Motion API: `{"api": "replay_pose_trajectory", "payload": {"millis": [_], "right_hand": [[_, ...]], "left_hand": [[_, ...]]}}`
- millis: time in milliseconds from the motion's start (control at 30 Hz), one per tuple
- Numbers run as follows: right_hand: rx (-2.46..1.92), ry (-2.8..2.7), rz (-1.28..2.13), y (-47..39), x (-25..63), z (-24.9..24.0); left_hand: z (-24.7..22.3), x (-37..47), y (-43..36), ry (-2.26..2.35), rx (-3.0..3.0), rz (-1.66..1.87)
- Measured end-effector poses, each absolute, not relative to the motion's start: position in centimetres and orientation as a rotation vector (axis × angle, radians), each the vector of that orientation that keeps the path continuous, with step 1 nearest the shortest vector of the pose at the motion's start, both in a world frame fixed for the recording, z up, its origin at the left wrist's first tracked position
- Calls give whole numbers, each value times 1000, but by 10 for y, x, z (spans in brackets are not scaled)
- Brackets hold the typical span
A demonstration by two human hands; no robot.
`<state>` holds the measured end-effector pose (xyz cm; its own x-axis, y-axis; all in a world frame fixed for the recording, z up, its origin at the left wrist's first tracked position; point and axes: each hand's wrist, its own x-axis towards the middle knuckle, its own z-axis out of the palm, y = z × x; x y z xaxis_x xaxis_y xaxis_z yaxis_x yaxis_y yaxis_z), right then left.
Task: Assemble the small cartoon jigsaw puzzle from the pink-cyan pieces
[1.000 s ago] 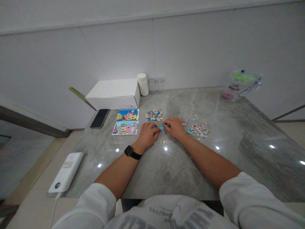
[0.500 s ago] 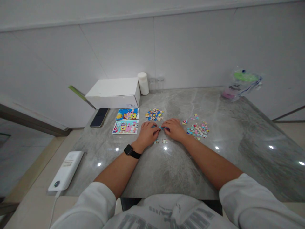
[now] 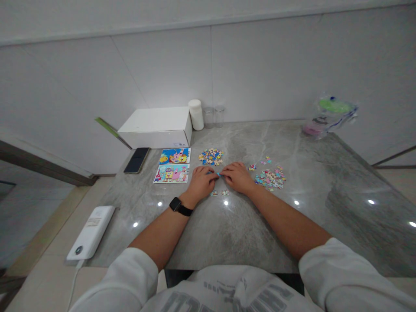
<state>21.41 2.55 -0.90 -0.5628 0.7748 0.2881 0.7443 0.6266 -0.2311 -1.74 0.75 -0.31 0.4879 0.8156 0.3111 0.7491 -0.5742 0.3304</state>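
My left hand (image 3: 202, 181) and my right hand (image 3: 238, 176) meet over the middle of the table, their fingertips closed on small blue jigsaw puzzle pieces (image 3: 219, 174) between them. The fingers partly cover these pieces, so how they join is hidden. Just below my hands lie a few more pieces (image 3: 225, 193), close to my left palm. A round pile of puzzle pieces (image 3: 211, 156) is beyond my hands. To the right of my right hand spreads another pile of pastel pieces (image 3: 270, 177). Two cartoon picture cards (image 3: 171, 173) lie left of my left hand.
A white box (image 3: 156, 125), a white bottle (image 3: 196, 115) and two clear glasses (image 3: 214, 117) stand at the back. A phone (image 3: 137, 160) and a white power bank (image 3: 91, 232) with a cable lie at left. A plastic bag (image 3: 329, 116) sits at the far right corner.
My hands stay in nearly the same place, with only slight finger movement at the blue pieces. The whole view has shifted very slightly.
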Motion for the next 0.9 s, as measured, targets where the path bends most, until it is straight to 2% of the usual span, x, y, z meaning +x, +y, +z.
{"api": "replay_pose_trajectory", "payload": {"millis": [633, 900], "right_hand": [[-1252, -2385, 223, 25, 215, -11], [-1246, -2147, 308, 27, 218, -6]], "left_hand": [[-9, -19, 12, 1306, 2532, 746], [-5, -22, 11, 1485, 2444, 847]]}}
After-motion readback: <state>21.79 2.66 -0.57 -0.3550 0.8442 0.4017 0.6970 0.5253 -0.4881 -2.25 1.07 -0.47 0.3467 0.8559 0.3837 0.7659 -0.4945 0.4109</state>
